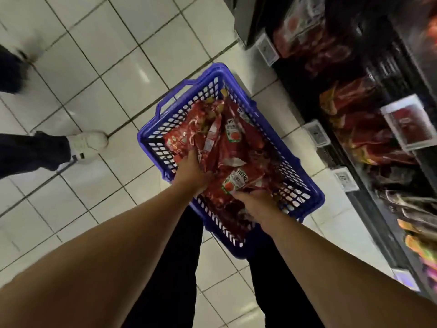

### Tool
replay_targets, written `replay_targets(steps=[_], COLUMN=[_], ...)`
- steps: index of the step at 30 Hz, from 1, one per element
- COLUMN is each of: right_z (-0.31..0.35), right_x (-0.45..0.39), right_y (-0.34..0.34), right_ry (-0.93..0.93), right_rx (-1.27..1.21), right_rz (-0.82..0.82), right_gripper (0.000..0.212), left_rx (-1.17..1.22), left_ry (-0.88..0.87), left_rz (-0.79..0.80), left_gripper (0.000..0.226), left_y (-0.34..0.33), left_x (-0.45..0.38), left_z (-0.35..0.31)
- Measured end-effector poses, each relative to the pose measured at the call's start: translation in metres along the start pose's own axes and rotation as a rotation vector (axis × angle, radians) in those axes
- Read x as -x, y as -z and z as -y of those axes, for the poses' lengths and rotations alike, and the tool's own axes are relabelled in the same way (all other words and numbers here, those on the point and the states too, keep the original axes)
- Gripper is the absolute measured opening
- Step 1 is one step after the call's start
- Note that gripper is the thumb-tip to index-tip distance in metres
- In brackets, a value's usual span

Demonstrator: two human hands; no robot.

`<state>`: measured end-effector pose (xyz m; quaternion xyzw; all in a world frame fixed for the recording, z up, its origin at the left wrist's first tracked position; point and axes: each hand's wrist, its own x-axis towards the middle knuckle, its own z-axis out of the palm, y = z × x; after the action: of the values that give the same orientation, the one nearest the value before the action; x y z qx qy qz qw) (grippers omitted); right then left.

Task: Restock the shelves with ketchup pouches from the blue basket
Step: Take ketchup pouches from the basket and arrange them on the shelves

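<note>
Both bare hands reach into the blue plastic lattice basket (305, 185) on the white tiled floor (94, 67) beside the dark shelves (378, 138). The left hand (192, 172) curls its fingers into the heap of red foil ketchup pouches (222, 143) inside; the right hand (256, 204) grips pouches at the near end, fingers bent under

Shop aisle: stocked shelves (369, 129) with price tags (315, 133), tiled floor (99, 55).
</note>
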<state>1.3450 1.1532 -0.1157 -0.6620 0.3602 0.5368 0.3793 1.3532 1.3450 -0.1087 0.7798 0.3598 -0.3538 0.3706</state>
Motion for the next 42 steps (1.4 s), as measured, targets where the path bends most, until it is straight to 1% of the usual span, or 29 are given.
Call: replay_targets(steps=[1, 3, 4, 5, 7, 8, 10, 12, 14, 16, 19, 21, 24, 26, 29, 31, 33, 35, 37, 38, 40, 42], right_z=[0.001, 0.008, 0.01, 0.01, 0.005, 0.002, -0.006, -0.012, -0.016, -0.02, -0.015, -0.004, 0.026, 0.054, 0.098, 0.124, 0.142, 0.154, 0.161, 0.165, 0.172, 0.179], right_x=[-0.011, -0.032, -0.042, -0.051, -0.061, -0.062, -0.058, -0.048, -0.03, -0.003, 0.058, 0.106, 0.18, 0.234, 0.318, 0.369, 0.412, 0.449, 0.483, 0.499, 0.532, 0.559], right_y=[-0.016, -0.041, -0.051, -0.058, -0.063, -0.062, -0.056, -0.044, -0.03, -0.015, 0.009, 0.022, 0.04, 0.047, 0.056, 0.062, 0.068, 0.072, 0.078, 0.081, 0.088, 0.096], right_ry=[0.005, -0.039, -0.067, -0.088, -0.091, -0.066, -0.031, -0.058, -0.138, -0.146, -0.019, 0.082, 0.165, 0.227, 0.396, 0.497, 0.589, 0.669, 0.774, 0.818, 0.865, 0.911], right_rx=[-0.09, -0.299, -0.406, -0.49, -0.539, -0.517, -0.447, -0.463, -0.52, -0.536, -0.555, -0.532, -0.566, -0.57, -0.491, -0.433, -0.402, -0.411, -0.427, -0.438, -0.465, -0.498], right_rz=[-0.011, -0.083, -0.13, -0.17, -0.242, -0.264, -0.29, -0.285, -0.203, -0.122, -0.069, 0.004, 0.085, 0.102, 0.049, -0.003, -0.063, -0.088, -0.129, -0.14, -0.161, -0.193], right_gripper=[0.089, 0.108, 0.112, 0.111, 0.101, 0.096, 0.084, 0.077, 0.071, 0.066, 0.057, 0.05, 0.042, 0.047, 0.061, 0.063, 0.055, 0.043, 0.038, 0.042, 0.055, 0.064], left_rx=[-0.029, -0.085, -0.126, -0.173, -0.231, -0.222, -0.16, -0.049, 0.156, 0.378, 0.63, 0.755, 0.855, 0.862, 0.83, 0.743, 0.679, 0.675, 0.684, 0.691, 0.686, 0.641], left_ry=[-0.029, -0.077, -0.088, -0.094, -0.119, -0.138, -0.153, -0.08, 0.06, 0.155, 0.212, 0.203, 0.131, 0.053, -0.093, -0.228, -0.325, -0.367, -0.436, -0.472, -0.542, -0.633], left_rz=[-0.019, -0.049, -0.063, -0.075, -0.083, -0.073, -0.031, 0.038, 0.155, 0.28, 0.389, 0.452, 0.523, 0.529, 0.523, 0.485, 0.435, 0.375, 0.359, 0.369, 0.395, 0.423], left_gripper=[0.084, 0.085, 0.087, 0.091, 0.098, 0.096, 0.084, 0.07, 0.057, 0.049, 0.051, 0.056, 0.069, 0.072, 0.06, 0.053, 0.047, 0.039, 0.034, 0.035, 0.043, 0.048], left_y=[-0.009, -0.025, -0.03, -0.033, -0.032, -0.03, -0.024, -0.013, 0.001, 0.019, 0.054, 0.081, 0.128, 0.16, 0.213, 0.247, 0.277, 0.303, 0.326, 0.337, 0.357, 0.373], left_x=[-0.017, -0.047, -0.06, -0.069, -0.08, -0.082, -0.082, -0.076, -0.062, -0.035, 0.024, 0.073, 0.148, 0.194, 0.259, 0.296, 0.326, 0.349, 0.364, 0.371, 0.384, 0.397], left_z=[0.0, 0.0, 0.001, 0.002, 0.009, 0.012, 0.017, 0.02, 0.021, 0.023, 0.017, 0.006, -0.028, -0.056, -0.105, -0.137, -0.167, -0.189, -0.208, -0.216, -0.235, -0.255])
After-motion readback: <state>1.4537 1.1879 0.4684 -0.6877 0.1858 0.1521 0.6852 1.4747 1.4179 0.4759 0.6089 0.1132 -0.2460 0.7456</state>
